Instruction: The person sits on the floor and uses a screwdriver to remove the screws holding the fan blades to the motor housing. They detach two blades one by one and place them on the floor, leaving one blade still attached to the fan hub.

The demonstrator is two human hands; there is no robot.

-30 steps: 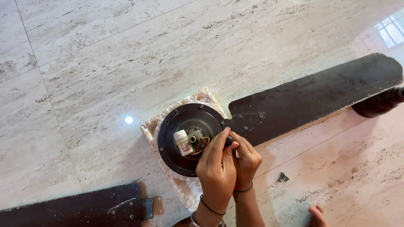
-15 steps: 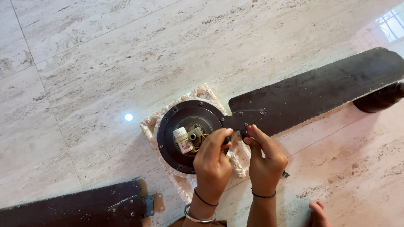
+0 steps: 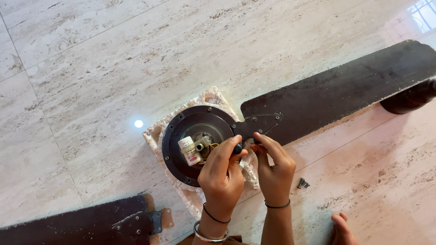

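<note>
Now, in the head view, the left hand (image 3: 221,174) pinches a dark screwdriver handle (image 3: 237,148) at the three o'clock rim of the fan motor (image 3: 196,144). Compared with half a second ago, the right hand (image 3: 274,170) has closed in toward it, fingertips curled just beneath the blade bracket (image 3: 256,124); what it grips I cannot tell. Loose screws (image 3: 303,183) lie at four o'clock.

Your left hand (image 3: 221,176) covers the lower right rim of the round black fan motor housing (image 3: 198,144) and all but the dark tip of the tool it grips. The long dark brown fan blade (image 3: 336,93) runs off the right edge; the second dark blade (image 3: 77,225) is cut at the lower left. The small dark screws (image 3: 303,183) are too small to count.
</note>
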